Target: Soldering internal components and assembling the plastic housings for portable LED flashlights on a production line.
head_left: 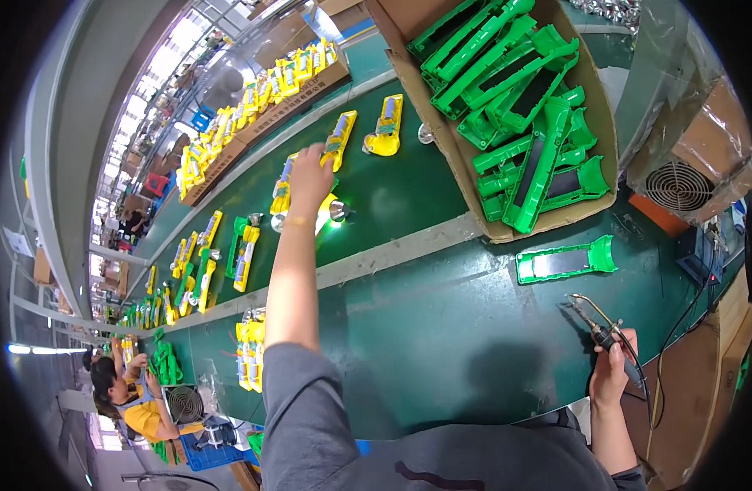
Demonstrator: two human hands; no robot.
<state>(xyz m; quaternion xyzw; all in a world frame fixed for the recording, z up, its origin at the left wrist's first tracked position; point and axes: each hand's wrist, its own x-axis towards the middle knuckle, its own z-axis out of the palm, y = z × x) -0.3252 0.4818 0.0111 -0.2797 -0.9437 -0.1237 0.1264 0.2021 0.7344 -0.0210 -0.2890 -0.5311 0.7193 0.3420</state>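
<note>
My left hand is stretched out over the green belt, its fingers bent down around a yellow flashlight shell, which its palm partly hides. The round lamp head at that shell's end is lit. On either side of these fingers lie more yellow shells with pale cylindrical cells, one of them a yellow shell just beyond. Low at the right, my right hand is closed around the handle of a soldering iron with a curved metal tube. Its tip points away to the left, below a green shell half on the bench.
A carton full of green shells stands at the far right. Across the belt, another long carton holds yellow assemblies. A fan and a blue box-shaped unit sit at right. Another person works at left.
</note>
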